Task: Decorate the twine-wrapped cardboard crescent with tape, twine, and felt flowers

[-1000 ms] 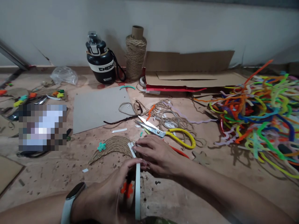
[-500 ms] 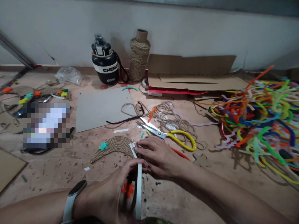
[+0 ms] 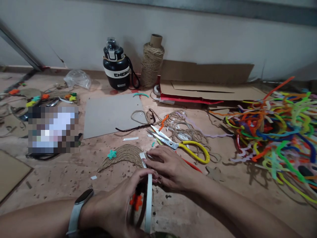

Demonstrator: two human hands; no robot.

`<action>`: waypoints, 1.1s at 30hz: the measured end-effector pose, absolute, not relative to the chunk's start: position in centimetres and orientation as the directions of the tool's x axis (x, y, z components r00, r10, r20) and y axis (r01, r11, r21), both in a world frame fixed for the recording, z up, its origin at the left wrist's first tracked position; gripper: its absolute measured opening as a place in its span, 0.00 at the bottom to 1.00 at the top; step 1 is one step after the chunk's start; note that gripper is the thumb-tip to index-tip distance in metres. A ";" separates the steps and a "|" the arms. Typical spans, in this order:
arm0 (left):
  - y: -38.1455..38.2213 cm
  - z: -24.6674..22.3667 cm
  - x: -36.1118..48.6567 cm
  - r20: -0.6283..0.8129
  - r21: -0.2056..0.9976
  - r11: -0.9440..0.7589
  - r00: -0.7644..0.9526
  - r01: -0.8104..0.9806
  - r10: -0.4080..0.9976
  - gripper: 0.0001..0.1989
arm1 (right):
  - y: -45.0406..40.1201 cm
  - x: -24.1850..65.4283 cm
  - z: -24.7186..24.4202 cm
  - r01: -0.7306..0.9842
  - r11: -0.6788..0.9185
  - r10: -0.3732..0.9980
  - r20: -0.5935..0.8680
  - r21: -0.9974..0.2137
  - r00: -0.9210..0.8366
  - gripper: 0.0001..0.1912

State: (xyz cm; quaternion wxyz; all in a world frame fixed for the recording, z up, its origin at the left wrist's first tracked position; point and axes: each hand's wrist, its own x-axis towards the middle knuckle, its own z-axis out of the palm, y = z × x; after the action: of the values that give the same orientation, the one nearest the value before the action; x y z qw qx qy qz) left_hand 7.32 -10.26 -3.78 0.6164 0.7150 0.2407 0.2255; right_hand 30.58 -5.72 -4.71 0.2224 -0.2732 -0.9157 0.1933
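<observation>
In the foreground, the left hand (image 3: 115,200) grasps a narrow white band (image 3: 148,205), held on edge; a fuzzy orange flower (image 3: 137,202) shows between thumb and fingers. The right hand (image 3: 170,168) lies beside it, fingertips at a short white strip (image 3: 142,156) on the right end of a brown twine crescent (image 3: 127,153); whether they pinch the strip cannot be told. The crescent lies on the pinkish tabletop (image 3: 66,177), bearing a fuzzy turquoise flower (image 3: 112,154). Beyond lie yellow-handled steel scissors (image 3: 169,142), then a grey rectangular card (image 3: 107,115); a black-and-white bottle (image 3: 117,81) stands farthest.
</observation>
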 end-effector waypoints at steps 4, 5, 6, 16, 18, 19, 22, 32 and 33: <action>-10.3 -3.6 7.1 0.007 0.988 -0.125 0.786 0.089 0.618 0.52 | -5.6 30.6 -4.3 0.407 0.778 0.578 0.291 -0.479 -0.762 0.22; -10.3 -3.6 7.1 0.004 0.987 -0.128 0.785 0.096 0.619 0.52 | -5.6 30.6 -4.2 0.406 0.779 0.574 0.282 -0.478 -0.769 0.22; -10.3 -3.6 7.0 0.002 0.986 -0.134 0.784 0.103 0.621 0.52 | -5.6 30.6 -4.1 0.406 0.781 0.569 0.273 -0.475 -0.776 0.22; -10.4 -3.6 7.1 -0.003 0.967 -0.191 0.756 0.169 0.655 0.52 | -5.3 30.6 -3.9 0.426 0.762 0.583 0.230 -0.488 -0.779 0.19; -10.5 -3.5 7.2 -0.027 0.957 -0.203 0.760 0.208 0.649 0.52 | -5.0 30.4 -3.8 0.435 0.763 0.587 0.231 -0.478 -0.776 0.18; -10.5 -3.5 7.3 -0.032 0.952 -0.213 0.764 0.220 0.645 0.52 | -4.9 30.3 -3.6 0.443 0.771 0.583 0.226 -0.458 -0.781 0.17; -10.5 -3.3 7.4 -0.028 0.944 -0.235 0.769 0.230 0.639 0.52 | -4.5 29.9 -3.1 0.463 0.808 0.552 0.193 -0.366 -0.811 0.17; -10.0 -2.5 8.1 0.069 0.934 -0.307 0.753 0.181 0.654 0.51 | -3.7 29.5 -1.9 0.455 0.841 0.506 0.127 -0.292 -0.853 0.17; -10.1 -2.4 8.2 0.074 0.928 -0.320 0.750 0.190 0.658 0.51 | -3.6 29.6 -1.9 0.450 0.841 0.502 0.123 -0.301 -0.856 0.17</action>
State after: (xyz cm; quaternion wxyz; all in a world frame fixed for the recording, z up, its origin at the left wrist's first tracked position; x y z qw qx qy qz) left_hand 8.21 -10.06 -2.36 0.5157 0.7803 0.2717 0.2267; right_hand 29.56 -3.62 -1.88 0.0988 -0.2495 -0.9542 0.1320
